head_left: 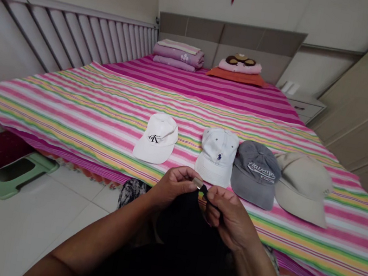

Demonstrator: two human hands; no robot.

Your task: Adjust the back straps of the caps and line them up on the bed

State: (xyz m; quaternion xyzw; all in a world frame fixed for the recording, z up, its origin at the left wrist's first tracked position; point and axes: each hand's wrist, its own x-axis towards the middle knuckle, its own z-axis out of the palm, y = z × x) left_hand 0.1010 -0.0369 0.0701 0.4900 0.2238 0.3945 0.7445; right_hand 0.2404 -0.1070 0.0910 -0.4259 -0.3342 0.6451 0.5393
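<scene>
A black cap (179, 217) is low in front of me, its dark body blending into my dark clothing. My left hand (174, 187) pinches the metal buckle (198, 183) of its back strap between thumb and fingers. On the other side of the strap's opening, my right hand (229, 215) grips the black strap (204, 190) close to the buckle. Just beyond my hands on the bed lie a white cap with CK letters (157, 138), a pale cap with a small rider logo (218, 155), a grey cap with white script (256, 173) and a beige cap (303, 186).
The bed (86, 107) has a striped sheet. Folded purple bedding (178, 57) and a pink-and-orange pile (239, 72) lie by the headboard (204, 35). A green stool (17, 173) stands on the tiled floor at left, and a nightstand (304, 106) at far right.
</scene>
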